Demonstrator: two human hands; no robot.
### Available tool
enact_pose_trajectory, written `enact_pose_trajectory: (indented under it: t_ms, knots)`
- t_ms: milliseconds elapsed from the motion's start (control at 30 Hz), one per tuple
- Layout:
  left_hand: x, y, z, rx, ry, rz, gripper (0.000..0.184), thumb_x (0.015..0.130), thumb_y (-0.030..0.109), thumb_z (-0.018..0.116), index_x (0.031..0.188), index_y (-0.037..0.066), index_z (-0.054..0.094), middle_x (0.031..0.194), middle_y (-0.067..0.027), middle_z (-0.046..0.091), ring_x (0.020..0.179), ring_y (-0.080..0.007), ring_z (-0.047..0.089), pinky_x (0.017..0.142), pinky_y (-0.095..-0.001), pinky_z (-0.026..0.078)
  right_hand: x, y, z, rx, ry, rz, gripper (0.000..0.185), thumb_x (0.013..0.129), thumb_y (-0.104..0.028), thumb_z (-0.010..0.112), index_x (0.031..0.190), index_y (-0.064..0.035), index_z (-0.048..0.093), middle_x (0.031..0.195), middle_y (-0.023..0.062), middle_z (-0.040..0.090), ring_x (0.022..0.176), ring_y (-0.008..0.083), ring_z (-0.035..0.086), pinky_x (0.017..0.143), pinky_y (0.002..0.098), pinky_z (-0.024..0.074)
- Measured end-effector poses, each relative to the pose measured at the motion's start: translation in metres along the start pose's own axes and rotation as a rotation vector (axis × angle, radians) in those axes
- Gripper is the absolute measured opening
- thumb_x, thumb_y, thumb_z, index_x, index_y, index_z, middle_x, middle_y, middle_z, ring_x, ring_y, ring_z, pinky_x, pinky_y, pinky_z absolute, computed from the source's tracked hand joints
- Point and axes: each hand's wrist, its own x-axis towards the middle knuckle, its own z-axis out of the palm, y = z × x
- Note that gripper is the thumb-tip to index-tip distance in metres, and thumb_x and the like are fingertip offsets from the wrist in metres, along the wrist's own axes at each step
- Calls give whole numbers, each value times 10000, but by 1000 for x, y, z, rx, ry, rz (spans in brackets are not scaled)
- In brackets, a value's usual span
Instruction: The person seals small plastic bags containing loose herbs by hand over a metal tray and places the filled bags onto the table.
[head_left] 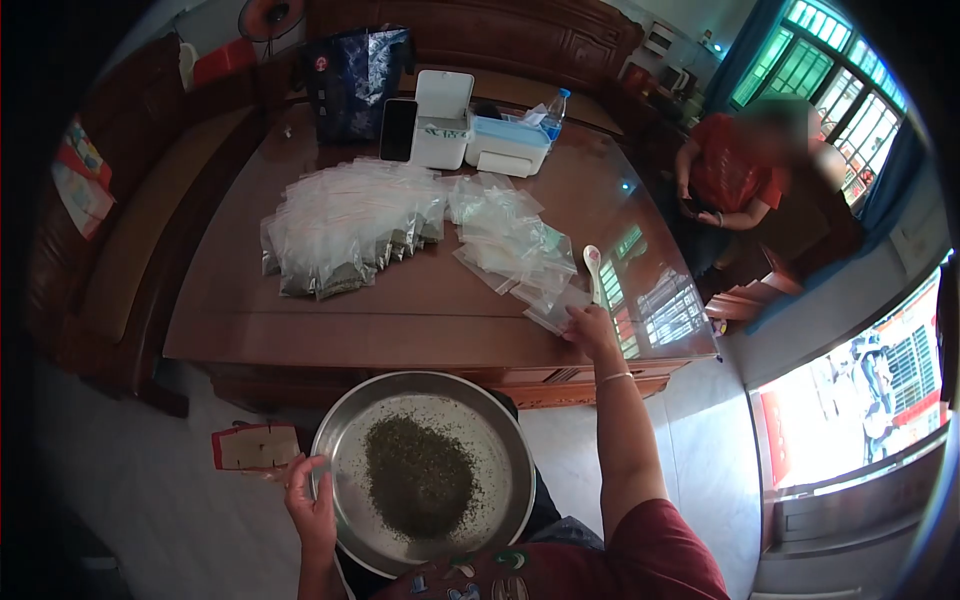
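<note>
Glossy tabletop (330, 335); before it, round metal basin (500, 450) of crumbly green flakes (420, 480), left hand (311, 502) loosely open at its rim; on top, heaped part-filled clear bags (345, 220); right hand (590, 328) curled at flat bags (543, 308) and spoon (592, 264), grip unclear.

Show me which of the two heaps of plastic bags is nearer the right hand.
The smaller heap, on the right: the right hand is at its near end, while the larger heap lies farther left.

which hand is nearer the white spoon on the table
Right. The right hand is at the handle end of the spoon; the left hand is farther off, at the rim of the metal pan.
</note>
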Motion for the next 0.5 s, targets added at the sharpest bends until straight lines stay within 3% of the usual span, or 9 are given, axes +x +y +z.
enact_pose_trajectory:
  t_ms: [267, 500]
  knots:
    - [1, -9, 3, -52, -36, -9, 231, 758, 16, 557, 989, 20, 565, 1061, -107, 541, 1044, -228, 470, 934, -322, 338, 39, 29, 21, 30, 20, -37, 111, 755, 12, 535, 844, 67, 498, 671, 150, 559, 514, 211, 584, 440, 269, 534]
    - [1, 3, 2, -119, -16, -27, 248, 749, 2, 559, 997, 10, 556, 1043, -98, 549, 996, -217, 493, 908, -304, 361, 36, 7, 42, -79, -37, -32, 209, 766, -23, 528, 940, 85, 490, 735, 170, 574, 500, 216, 590, 418, 260, 519]
